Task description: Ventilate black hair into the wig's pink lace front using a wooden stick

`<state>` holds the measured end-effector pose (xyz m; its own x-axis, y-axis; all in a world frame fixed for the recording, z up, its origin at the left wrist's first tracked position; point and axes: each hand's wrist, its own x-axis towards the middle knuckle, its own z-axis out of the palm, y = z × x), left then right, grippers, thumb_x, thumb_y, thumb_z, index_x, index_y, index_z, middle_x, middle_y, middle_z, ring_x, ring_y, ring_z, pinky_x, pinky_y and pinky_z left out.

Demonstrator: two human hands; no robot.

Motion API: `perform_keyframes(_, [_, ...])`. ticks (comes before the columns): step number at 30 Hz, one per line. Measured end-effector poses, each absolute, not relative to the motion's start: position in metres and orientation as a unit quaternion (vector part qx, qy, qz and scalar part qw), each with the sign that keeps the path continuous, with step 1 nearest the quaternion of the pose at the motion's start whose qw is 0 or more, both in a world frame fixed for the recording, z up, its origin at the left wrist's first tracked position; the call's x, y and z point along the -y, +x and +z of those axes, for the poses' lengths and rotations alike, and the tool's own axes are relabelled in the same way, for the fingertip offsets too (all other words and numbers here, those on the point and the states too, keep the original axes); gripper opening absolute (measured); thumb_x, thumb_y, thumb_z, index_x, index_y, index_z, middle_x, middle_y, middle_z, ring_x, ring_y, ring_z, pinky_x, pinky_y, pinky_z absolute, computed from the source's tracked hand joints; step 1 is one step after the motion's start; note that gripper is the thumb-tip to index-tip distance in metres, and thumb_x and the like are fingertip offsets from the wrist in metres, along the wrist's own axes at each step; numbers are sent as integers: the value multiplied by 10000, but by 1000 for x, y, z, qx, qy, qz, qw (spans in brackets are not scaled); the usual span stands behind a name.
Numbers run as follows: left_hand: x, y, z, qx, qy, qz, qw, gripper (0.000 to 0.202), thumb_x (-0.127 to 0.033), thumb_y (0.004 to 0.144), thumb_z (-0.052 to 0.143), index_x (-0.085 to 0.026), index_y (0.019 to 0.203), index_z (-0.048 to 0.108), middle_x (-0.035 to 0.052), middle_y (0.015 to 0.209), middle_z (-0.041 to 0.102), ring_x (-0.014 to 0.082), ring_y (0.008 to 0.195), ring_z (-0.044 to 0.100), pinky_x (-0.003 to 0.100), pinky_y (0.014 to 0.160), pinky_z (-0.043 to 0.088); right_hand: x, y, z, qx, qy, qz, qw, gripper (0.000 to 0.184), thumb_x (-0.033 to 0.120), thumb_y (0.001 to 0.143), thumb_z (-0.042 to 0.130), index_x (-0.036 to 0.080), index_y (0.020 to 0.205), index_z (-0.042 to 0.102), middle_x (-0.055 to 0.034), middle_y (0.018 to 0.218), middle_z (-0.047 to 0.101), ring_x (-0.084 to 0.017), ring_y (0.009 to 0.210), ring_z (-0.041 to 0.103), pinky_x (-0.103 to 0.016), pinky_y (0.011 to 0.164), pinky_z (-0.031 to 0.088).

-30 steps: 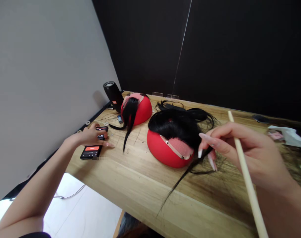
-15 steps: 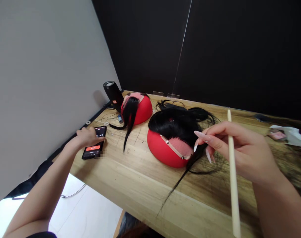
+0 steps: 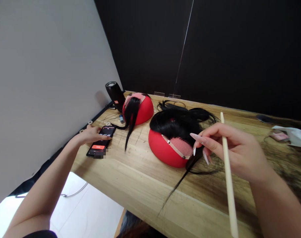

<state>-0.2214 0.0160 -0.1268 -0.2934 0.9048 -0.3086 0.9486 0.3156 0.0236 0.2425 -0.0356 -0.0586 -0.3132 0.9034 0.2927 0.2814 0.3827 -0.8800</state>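
My left hand [image 3: 92, 135] rests over a black phone [image 3: 107, 131] with a timer on its screen. Its fingers are apart, and one lies across the screen. In my right hand [image 3: 230, 148] a long pale wooden stick [image 3: 227, 172] is held upright at a slant, its narrow end up. The long-nailed fingertips of that hand come together just in front of a red dome-shaped wig block [image 3: 160, 152]. On this block sits a pink mesh cap [image 3: 181, 147] with black hair [image 3: 177, 122] and a pinned beige band [image 3: 176, 148].
Behind stands a second red wig block [image 3: 147, 110] with black hair [image 3: 132, 114]. A black cylindrical speaker [image 3: 115, 96] and a small blue spool [image 3: 121, 119] are beside it. Loose hair strands and a white tissue [image 3: 293, 136] lie on the wooden table [image 3: 130, 172] to the right.
My left hand and the phone have shifted slightly right, uncovering more of the timer. My right hand has moved a little left with the stick, whose upper end leans further left.
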Motion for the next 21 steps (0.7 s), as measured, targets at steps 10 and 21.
perform_keyframes(10, [-20, -209, -121, -804, 559, -120, 163, 959, -755, 594, 587, -128, 1316, 533, 200, 1448, 391, 386, 1220, 536, 379, 1036, 436, 35, 244, -58, 722, -407, 369, 420, 185, 334, 855, 692, 170, 782, 651, -17, 628, 662, -79, 484, 581, -153, 450, 470])
perform_keyframes(21, [-27, -196, -121, -794, 570, -162, 137, 864, -705, 541, 594, -87, 1145, 617, 219, 1435, 421, 396, 1218, 545, 375, 1036, 432, 34, 246, -62, 713, -418, 392, 404, 194, 357, 840, 704, 179, 793, 647, -10, 623, 656, -87, 472, 572, -164, 437, 469])
